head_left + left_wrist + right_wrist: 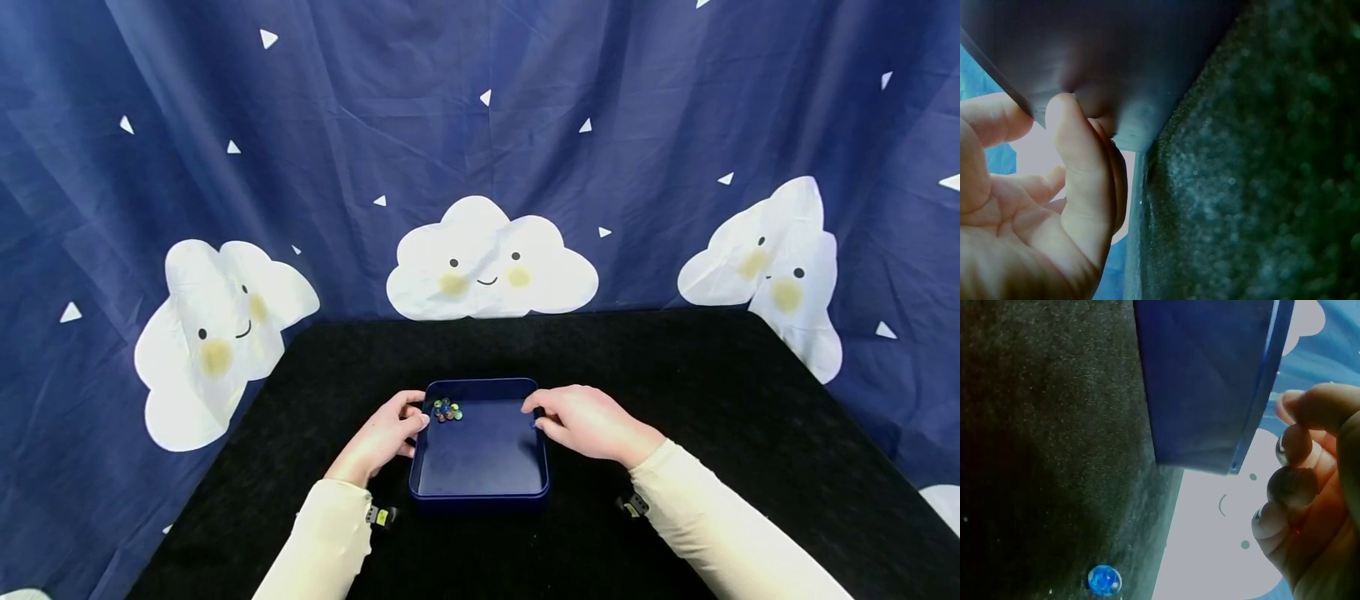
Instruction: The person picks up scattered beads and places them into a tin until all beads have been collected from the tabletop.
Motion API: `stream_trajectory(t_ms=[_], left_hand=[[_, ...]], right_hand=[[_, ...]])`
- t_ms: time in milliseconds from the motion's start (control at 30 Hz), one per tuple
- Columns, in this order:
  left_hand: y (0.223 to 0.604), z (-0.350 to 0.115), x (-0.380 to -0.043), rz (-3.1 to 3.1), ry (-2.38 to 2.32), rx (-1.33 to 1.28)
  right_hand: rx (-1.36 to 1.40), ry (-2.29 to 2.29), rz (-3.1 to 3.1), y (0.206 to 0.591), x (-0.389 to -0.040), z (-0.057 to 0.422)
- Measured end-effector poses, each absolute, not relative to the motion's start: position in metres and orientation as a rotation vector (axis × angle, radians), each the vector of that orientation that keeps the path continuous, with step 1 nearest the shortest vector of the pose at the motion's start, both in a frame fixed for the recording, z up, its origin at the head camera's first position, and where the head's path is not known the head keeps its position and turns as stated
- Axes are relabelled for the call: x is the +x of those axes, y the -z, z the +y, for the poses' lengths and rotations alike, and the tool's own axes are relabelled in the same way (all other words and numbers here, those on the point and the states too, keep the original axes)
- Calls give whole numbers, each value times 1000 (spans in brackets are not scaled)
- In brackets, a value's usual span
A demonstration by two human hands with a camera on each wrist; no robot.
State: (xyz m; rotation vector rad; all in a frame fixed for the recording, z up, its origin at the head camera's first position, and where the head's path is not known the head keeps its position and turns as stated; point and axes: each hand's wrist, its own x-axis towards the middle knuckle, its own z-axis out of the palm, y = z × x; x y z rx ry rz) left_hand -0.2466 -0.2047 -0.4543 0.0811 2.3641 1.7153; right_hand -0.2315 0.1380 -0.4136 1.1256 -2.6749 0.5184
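Observation:
A shallow dark blue tray (483, 454) lies on the black cloth in the middle of the head view. Several small coloured glass marbles (447, 410) cluster in its far left corner. My left hand (384, 437) pinches the tray's left wall, thumb at the rim and other fingers against the outer side. Over the right rim hovers my right hand (592, 423), fingers loosely bent, with a gap between thumb and index finger. In the right wrist view those fingers stand beside the rim, nothing visible in them. A blue marble (1105, 580) shows against the cloth outside the tray there.
The black cloth (637, 358) covers the table around the tray. Behind it hangs a blue curtain (645, 150) printed with white clouds and small triangles. A small camera sits on each wrist, just below the cream sleeves (705, 500).

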Motion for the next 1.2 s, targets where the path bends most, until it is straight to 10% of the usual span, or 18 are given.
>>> stream_trajectory(t_ms=[1200], left_hand=[[458,-205,-248,2354,-1727,80]], right_hand=[[874,-545,-2834,425,-227,185]])
